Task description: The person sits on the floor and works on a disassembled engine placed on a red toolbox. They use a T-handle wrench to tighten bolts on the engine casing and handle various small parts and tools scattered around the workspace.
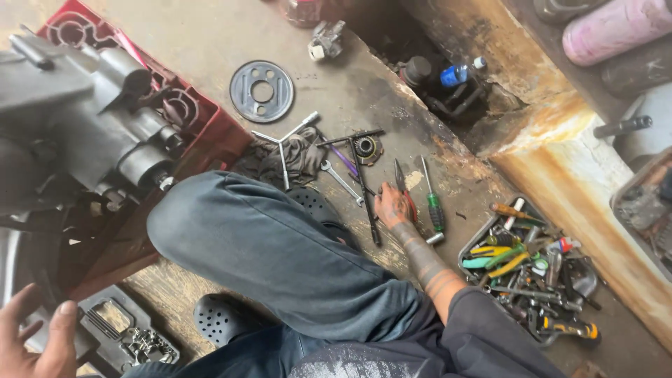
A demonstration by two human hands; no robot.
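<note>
Right hand (392,205) on floor tools
Fingers closing on red-handled pliers (404,190); green screwdriver (433,201) just beside. Left hand (35,339) open, near black case (119,332).

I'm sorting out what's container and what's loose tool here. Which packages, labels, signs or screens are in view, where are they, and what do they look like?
No signs or screens.
Blue bottle: in the dark pit at top, small, white cap, lying tilted.
Tool tray: floor at right, grey, full of pliers and screwdrivers.
Red crate: upper left, under the grey engine part.
Black case: bottom left, open, beside the left hand.
</note>
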